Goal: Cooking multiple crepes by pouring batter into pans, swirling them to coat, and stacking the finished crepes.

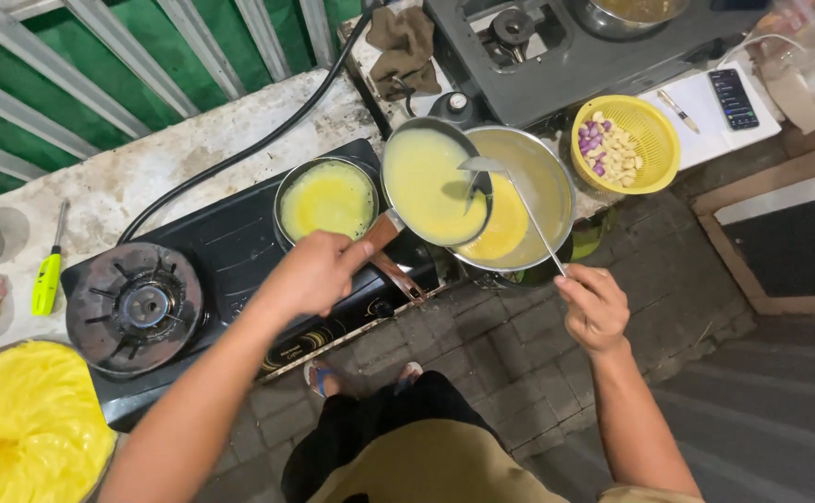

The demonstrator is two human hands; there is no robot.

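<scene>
Round steel pan (431, 186) of smooth yellow batter, thin ladle (519, 200) dipping.

The floor (556, 345) is paved with grey stone blocks, worn and uneven, with a ribbed grey mat (771, 419) lying at the near right. A pale, stained bench (146, 177) of rough stone runs along the left. Beyond it, at the far left, grey metal railings (81, 84) slant across a green sheet (212, 56). At the right a wooden frame (761, 298) borders a dark panel. The light is dim and even.
</scene>
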